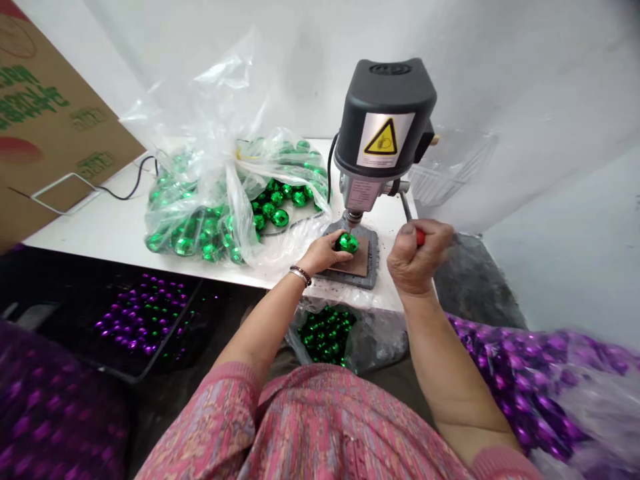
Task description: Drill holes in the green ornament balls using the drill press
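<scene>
A shiny green faceted ball (348,243) is held by my left hand (323,253), fingers curled round its left side. It rests over a brown board (357,261) on the grey base (372,270) of a bench drill press (385,127). The drill's chuck (354,217) is right above the ball; whether the bit touches it I cannot tell. My right hand (417,259) is closed round the red-tipped feed lever (421,237) at the machine's right side. Most of the lever's knob is hidden by the fingers.
Left of the drill, a clear plastic bag (235,173) of green balls lies open on the white table (100,233). A cardboard box (60,113) stands far left. Another bag of green balls (327,333) sits below the table edge. Bags of purple balls (530,373) flank me.
</scene>
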Motion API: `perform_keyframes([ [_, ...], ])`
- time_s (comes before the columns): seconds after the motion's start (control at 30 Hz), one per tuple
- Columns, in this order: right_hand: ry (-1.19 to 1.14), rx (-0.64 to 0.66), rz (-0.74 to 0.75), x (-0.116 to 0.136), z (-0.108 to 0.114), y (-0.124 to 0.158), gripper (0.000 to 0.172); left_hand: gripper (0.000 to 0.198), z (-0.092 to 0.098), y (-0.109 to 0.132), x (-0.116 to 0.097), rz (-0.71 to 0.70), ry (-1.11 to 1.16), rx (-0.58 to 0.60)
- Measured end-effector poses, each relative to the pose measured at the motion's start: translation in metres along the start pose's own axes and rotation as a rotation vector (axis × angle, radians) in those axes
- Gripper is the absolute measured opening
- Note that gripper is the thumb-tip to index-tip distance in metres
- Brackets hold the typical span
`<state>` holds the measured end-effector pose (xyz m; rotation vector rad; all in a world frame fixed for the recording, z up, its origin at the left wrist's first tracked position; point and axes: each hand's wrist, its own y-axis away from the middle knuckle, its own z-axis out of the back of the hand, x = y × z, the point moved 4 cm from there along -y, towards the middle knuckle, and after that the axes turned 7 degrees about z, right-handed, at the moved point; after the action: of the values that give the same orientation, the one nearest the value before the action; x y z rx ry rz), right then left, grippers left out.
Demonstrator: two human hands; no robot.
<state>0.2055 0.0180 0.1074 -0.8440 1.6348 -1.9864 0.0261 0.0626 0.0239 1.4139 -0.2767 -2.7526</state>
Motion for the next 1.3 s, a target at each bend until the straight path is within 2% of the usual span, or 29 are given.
perform_keyframes([
  [0.13,-0.033,-0.032,-0.022,0.004,0.001,-0.012,0.012,0.071,0.0,-0.001,0.0,0.01,-0.015,0.005],
  [0.23,-0.026,-0.03,-0.089,0.003,0.0,-0.044,0.018,0.07,-0.002,-0.001,0.001,-0.006,0.001,-0.007],
  [0.33,-0.029,0.056,-0.219,-0.004,-0.005,-0.074,0.022,0.07,-0.001,0.006,0.007,-0.035,0.038,-0.013],
  [0.43,-0.053,0.088,-0.251,-0.006,-0.007,-0.086,0.02,0.074,0.004,0.023,0.014,-0.163,0.017,0.056],
  [0.53,-0.075,0.071,-0.244,-0.004,-0.005,-0.083,0.02,0.073,0.017,0.039,0.026,-0.283,0.001,0.122],
  [0.6,-0.084,0.066,-0.242,-0.002,-0.004,-0.079,0.02,0.06,0.036,0.035,0.037,-0.223,0.047,0.045],
  [0.67,-0.086,0.066,-0.237,-0.001,-0.003,-0.078,0.019,0.046,0.063,0.021,0.05,-0.089,0.03,-0.191],
  [0.73,-0.079,0.064,-0.233,0.0,-0.002,-0.077,0.018,0.042,0.092,0.003,0.058,0.049,-0.1,-0.479],
  [0.8,-0.077,0.071,-0.233,0.0,-0.001,-0.077,0.018,0.047,0.111,-0.015,0.064,0.184,-0.242,-0.62],
  [0.9,-0.091,0.077,-0.233,0.0,0.0,-0.077,0.019,0.053,0.118,-0.036,0.073,0.331,-0.367,-0.588],
  [1.03,-0.115,0.079,-0.225,0.0,-0.001,-0.076,0.02,0.057,0.109,-0.043,0.079,0.275,-0.418,-0.514],
  [1.1,-0.122,0.081,-0.21,0.0,-0.001,-0.075,0.022,0.057,0.107,-0.04,0.078,0.209,-0.339,-0.536],
  [1.17,-0.119,0.074,-0.185,-0.001,-0.001,-0.074,0.023,0.053,0.105,-0.033,0.072,0.128,-0.14,-0.533],
  [1.23,-0.116,0.069,-0.16,-0.001,-0.001,-0.074,0.024,0.051,0.101,-0.023,0.064,0.052,0.179,-0.455],
  [1.3,-0.12,0.068,-0.148,-0.001,-0.001,-0.074,0.025,0.053,0.091,-0.009,0.054,0.009,0.507,-0.327],
])
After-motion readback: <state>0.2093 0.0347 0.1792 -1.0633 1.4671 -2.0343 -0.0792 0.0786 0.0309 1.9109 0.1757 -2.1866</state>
